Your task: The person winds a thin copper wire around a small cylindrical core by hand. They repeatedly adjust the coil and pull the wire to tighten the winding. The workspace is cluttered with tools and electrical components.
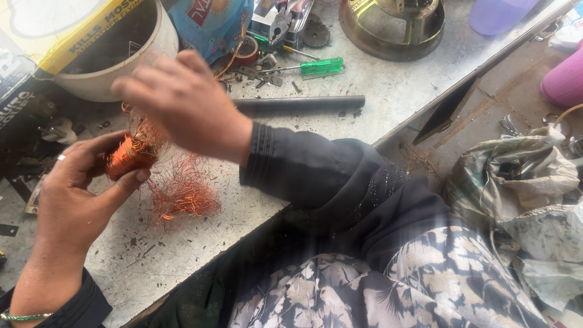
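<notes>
L hand (76, 194) grips a copper wire coil (129, 159) between thumb and fingers, wrapped around its lower end; a ring shows on one finger and a green bracelet sits at the wrist. The coil is a small tight bundle of bright orange enamelled wire, glossy, w/ frayed loose strands sticking out at the top. It is held just above the worktop (376, 91), not resting on it.

R hand (182, 100) is right above the coil, blurred, fingers curled down toward the frayed top. Cannot tell whether it pinches any strand or just hovers; dark sleeve covers the forearm.

Just right of the L hand and below the R hand lies a loose tangle of copper wire (182, 191) on the worktop, thin, kinked, same orange colour, spread out like a nest. A few strands seem to run from it up to the coil.

Beyond the R hand: a black rod (303, 104) lying flat, then a green-handled screwdriver (319, 67) further off, plus a red tape roll (248, 50) among small tools. A white bowl (115, 48) sits just past the R hand's fingers, to the far left. Worktop surface is pale, speckled, scratched & dirty.
</notes>
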